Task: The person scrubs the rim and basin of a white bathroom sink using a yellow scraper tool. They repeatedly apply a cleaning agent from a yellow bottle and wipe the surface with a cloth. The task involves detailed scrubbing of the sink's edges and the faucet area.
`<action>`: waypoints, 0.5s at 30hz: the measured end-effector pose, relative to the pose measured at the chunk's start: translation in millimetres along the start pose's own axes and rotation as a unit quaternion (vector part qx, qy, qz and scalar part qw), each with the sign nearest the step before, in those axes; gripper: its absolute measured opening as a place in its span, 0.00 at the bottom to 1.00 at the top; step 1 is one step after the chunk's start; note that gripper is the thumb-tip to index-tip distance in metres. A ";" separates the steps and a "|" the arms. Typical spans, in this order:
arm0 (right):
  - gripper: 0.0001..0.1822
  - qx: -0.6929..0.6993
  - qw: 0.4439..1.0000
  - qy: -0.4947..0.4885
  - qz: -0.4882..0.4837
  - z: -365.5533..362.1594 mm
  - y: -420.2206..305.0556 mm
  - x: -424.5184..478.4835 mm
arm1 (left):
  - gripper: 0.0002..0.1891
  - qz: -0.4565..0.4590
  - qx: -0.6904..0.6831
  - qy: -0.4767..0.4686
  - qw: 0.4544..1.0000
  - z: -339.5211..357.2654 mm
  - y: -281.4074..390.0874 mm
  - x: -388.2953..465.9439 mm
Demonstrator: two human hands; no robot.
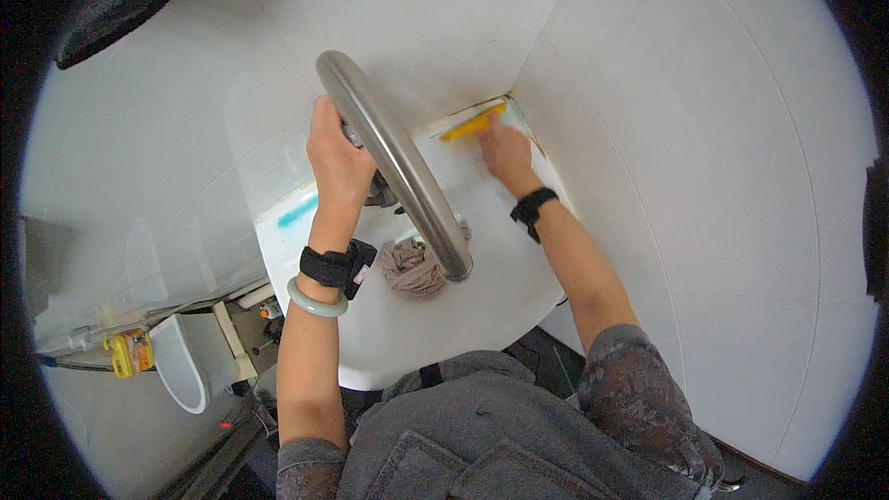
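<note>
A white washbasin [389, 340] fits into a tiled corner. My right hand [505, 153] holds a slim yellow tool [474, 123] flat against the basin's back ledge, near the corner. Motion blurs the tool, so its exact kind is unclear. On the left, my left hand [339, 156] is closed around the body of a brushed-metal faucet [396, 153], whose thick curved spout partly hides the fingers. Below the spout's end a crumpled beige-brown cloth [411, 274] lies in the bowl. A turquoise streak [298, 212] shows on the left ledge beside my left wrist.
White tiled walls [625, 153] rise close behind and to the right, with dark grime along the corner joint [510, 94]. At lower left are a yellow bottle [130, 353] and a white open-topped container [187, 361]. A dark object [132, 0] juts in at upper left.
</note>
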State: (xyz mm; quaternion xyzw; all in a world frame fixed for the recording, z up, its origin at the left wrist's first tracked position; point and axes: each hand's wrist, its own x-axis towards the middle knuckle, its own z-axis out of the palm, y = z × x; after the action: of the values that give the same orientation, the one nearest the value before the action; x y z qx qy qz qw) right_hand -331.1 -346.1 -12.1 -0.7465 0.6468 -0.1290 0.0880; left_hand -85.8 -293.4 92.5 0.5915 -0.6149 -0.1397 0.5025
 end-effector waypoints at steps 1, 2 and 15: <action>0.25 0.007 1.000 -0.013 0.008 -5.8 -2.5 1.7 | 0.23 0.000 -0.004 -0.001 1.000 0.2 -0.1 1.4; 0.26 0.015 0.999 -0.027 0.017 -9.3 -6.6 2.4 | 0.23 0.000 -0.007 -0.002 1.000 0.3 -0.3 1.7; 0.20 0.009 1.000 0.004 -0.021 11.7 -27.8 -10.0 | 0.21 0.005 -0.037 0.041 0.998 -0.5 12.3 0.5</action>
State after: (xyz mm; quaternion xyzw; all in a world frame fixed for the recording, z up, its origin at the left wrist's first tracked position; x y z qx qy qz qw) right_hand -302.6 -332.5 -15.8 -0.7584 0.6304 -0.1392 0.0894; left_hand -92.4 -290.4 102.4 0.5748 -0.5908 -0.1352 0.5497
